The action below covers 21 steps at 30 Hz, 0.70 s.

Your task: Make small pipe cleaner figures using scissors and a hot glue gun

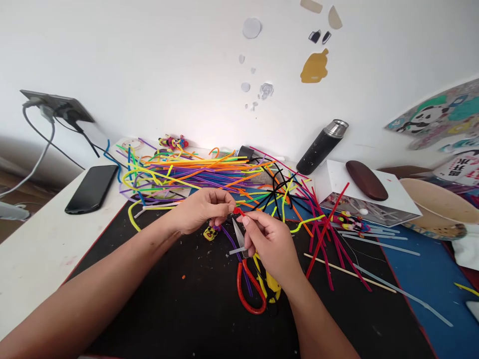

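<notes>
1 pair of scissors (239, 285), red loop handles; blades partly hidden, contact with my right grip (270, 240) unclear. That grip and my left grip (209, 207) pinch 1 small red piece (238, 211) between them, mostly covered. Beyond: thin coloured stems (202, 177), too tangled to count; 1 black cylindrical flask (316, 153), metal-capped.

One view, from a camera worn on the person's head, looking forward and down across a desk (33, 259). The left hand (205, 209) and right hand (269, 242) sit close, mid-view, forearms (123, 271) crossing the near edge. It takes in the far wall (149, 65), a power socket (56, 103) left and a bowl (437, 197) right.
</notes>
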Each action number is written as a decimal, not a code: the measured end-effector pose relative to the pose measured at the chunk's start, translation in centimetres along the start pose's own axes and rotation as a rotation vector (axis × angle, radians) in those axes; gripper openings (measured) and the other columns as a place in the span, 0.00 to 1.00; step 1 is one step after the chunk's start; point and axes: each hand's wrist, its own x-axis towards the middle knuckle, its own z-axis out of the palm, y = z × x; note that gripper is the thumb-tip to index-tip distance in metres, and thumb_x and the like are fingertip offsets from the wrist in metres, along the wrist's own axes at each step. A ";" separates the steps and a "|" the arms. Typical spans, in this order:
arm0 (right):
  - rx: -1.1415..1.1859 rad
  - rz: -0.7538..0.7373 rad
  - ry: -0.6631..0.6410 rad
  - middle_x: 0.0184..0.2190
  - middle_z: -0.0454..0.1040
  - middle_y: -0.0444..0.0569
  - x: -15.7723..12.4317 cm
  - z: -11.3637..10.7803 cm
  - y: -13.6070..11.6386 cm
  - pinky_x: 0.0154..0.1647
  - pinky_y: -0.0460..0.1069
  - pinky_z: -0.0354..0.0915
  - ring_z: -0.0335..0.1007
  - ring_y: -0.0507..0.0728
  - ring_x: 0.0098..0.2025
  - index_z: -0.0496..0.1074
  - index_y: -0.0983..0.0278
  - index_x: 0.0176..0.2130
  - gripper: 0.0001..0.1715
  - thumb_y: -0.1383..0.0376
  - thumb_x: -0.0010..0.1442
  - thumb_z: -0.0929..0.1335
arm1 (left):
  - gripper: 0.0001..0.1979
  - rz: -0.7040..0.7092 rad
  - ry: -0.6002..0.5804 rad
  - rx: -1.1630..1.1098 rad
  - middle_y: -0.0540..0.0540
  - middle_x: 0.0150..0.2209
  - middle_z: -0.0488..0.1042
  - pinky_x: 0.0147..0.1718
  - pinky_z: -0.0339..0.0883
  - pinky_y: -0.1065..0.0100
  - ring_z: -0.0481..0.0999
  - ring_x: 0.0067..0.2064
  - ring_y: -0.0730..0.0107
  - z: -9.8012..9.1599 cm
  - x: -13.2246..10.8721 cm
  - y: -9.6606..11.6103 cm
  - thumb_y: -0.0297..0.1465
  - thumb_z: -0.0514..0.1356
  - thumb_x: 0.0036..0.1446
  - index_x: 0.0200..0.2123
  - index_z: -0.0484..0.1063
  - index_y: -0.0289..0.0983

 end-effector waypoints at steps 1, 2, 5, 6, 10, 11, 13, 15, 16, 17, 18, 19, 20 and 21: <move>0.035 0.012 -0.007 0.20 0.72 0.43 0.0 0.0 -0.1 0.22 0.47 0.63 0.67 0.52 0.19 0.81 0.63 0.43 0.21 0.50 0.70 0.68 | 0.15 0.007 -0.002 -0.017 0.54 0.19 0.68 0.20 0.56 0.75 0.64 0.19 0.78 0.1 -0.1 0.0 0.40 0.71 0.51 0.31 0.74 0.35; 0.064 0.021 -0.015 0.20 0.72 0.42 0.0 -0.1 -0.1 0.21 0.46 0.63 0.66 0.51 0.18 0.81 0.63 0.43 0.21 0.49 0.70 0.69 | 0.15 0.016 -0.002 -0.030 0.54 0.19 0.68 0.20 0.55 0.75 0.64 0.20 0.78 0.2 -0.1 0.1 0.40 0.71 0.51 0.32 0.74 0.35; 0.113 0.032 -0.040 0.20 0.72 0.42 0.0 -0.1 -0.2 0.21 0.45 0.63 0.66 0.51 0.18 0.81 0.64 0.44 0.22 0.48 0.69 0.69 | 0.16 0.041 0.019 -0.039 0.54 0.19 0.69 0.20 0.56 0.75 0.63 0.19 0.79 0.6 -0.3 0.3 0.41 0.72 0.52 0.32 0.74 0.34; 0.120 0.032 -0.047 0.20 0.72 0.42 -0.1 0.0 -0.3 0.21 0.45 0.63 0.66 0.51 0.18 0.81 0.64 0.44 0.22 0.48 0.68 0.70 | 0.16 0.046 0.029 -0.040 0.54 0.18 0.69 0.20 0.56 0.75 0.63 0.19 0.79 0.7 -0.4 0.3 0.41 0.72 0.52 0.31 0.74 0.34; 0.153 0.049 -0.081 0.20 0.73 0.42 -0.1 0.1 -0.3 0.20 0.45 0.63 0.67 0.50 0.18 0.82 0.65 0.44 0.24 0.47 0.67 0.71 | 0.18 0.034 0.019 -0.089 0.54 0.19 0.70 0.19 0.54 0.75 0.63 0.19 0.78 1.4 -0.4 0.4 0.42 0.73 0.50 0.31 0.73 0.35; 0.165 0.058 -0.095 0.20 0.73 0.42 0.0 0.1 -0.4 0.20 0.45 0.62 0.67 0.50 0.18 0.82 0.65 0.44 0.25 0.46 0.66 0.71 | 0.18 0.028 0.008 -0.113 0.53 0.20 0.71 0.18 0.53 0.75 0.63 0.19 0.79 1.4 -0.4 0.4 0.41 0.73 0.49 0.32 0.73 0.35; 0.186 0.070 -0.118 0.20 0.73 0.42 0.0 0.1 -0.5 0.19 0.45 0.61 0.67 0.50 0.18 0.82 0.65 0.44 0.25 0.46 0.66 0.71 | 0.18 0.017 -0.013 -0.153 0.53 0.21 0.72 0.18 0.52 0.76 0.63 0.19 0.79 1.5 -0.4 0.3 0.41 0.74 0.48 0.31 0.73 0.35; 0.201 0.074 -0.134 0.20 0.73 0.42 0.1 -0.1 -0.6 0.18 0.44 0.59 0.67 0.50 0.17 0.82 0.65 0.43 0.25 0.46 0.66 0.71 | 0.18 0.009 -0.039 -0.189 0.52 0.21 0.72 0.18 0.52 0.76 0.62 0.19 0.80 1.4 -0.5 0.3 0.40 0.74 0.49 0.31 0.73 0.35; 0.210 0.075 -0.139 0.20 0.73 0.42 0.1 -0.1 -0.7 0.18 0.44 0.58 0.67 0.50 0.17 0.82 0.65 0.43 0.24 0.47 0.66 0.71 | 0.18 0.006 -0.054 -0.210 0.52 0.21 0.72 0.17 0.52 0.76 0.62 0.18 0.80 1.4 -0.5 0.3 0.40 0.74 0.49 0.31 0.73 0.34; 0.222 0.074 -0.143 0.20 0.73 0.42 0.0 -0.2 -0.8 0.18 0.44 0.57 0.67 0.50 0.17 0.82 0.65 0.43 0.24 0.47 0.66 0.71 | 0.17 0.001 -0.070 -0.233 0.51 0.21 0.73 0.17 0.51 0.76 0.62 0.18 0.81 1.4 -0.5 0.3 0.40 0.74 0.49 0.31 0.73 0.34; 0.235 0.073 -0.148 0.20 0.73 0.42 0.0 -0.2 -0.8 0.18 0.44 0.56 0.67 0.49 0.17 0.82 0.65 0.43 0.23 0.47 0.66 0.71 | 0.17 -0.002 -0.084 -0.260 0.51 0.22 0.74 0.17 0.51 0.76 0.62 0.18 0.82 1.4 -0.6 0.3 0.39 0.74 0.49 0.31 0.73 0.34; 0.250 0.073 -0.153 0.21 0.73 0.42 -0.1 -0.3 -0.9 0.17 0.43 0.55 0.67 0.49 0.17 0.82 0.65 0.43 0.23 0.48 0.66 0.72 | 0.17 -0.008 -0.099 -0.289 0.50 0.23 0.74 0.17 0.51 0.77 0.62 0.18 0.82 1.4 -0.6 0.3 0.39 0.74 0.49 0.30 0.73 0.34; 0.265 0.075 -0.162 0.21 0.73 0.42 -0.1 -0.3 -0.9 0.18 0.43 0.54 0.67 0.49 0.17 0.82 0.65 0.43 0.23 0.48 0.66 0.72 | 0.17 -0.013 -0.115 -0.316 0.50 0.24 0.75 0.16 0.50 0.77 0.62 0.18 0.82 1.4 -0.7 0.3 0.38 0.75 0.49 0.30 0.73 0.34; 0.278 0.079 -0.171 0.21 0.73 0.42 -0.2 -0.3 -0.9 0.18 0.43 0.54 0.68 0.49 0.17 0.82 0.65 0.43 0.23 0.48 0.66 0.72 | 0.17 -0.018 -0.129 -0.342 0.50 0.24 0.75 0.16 0.50 0.77 0.61 0.18 0.83 1.5 -0.7 0.4 0.38 0.75 0.49 0.31 0.74 0.33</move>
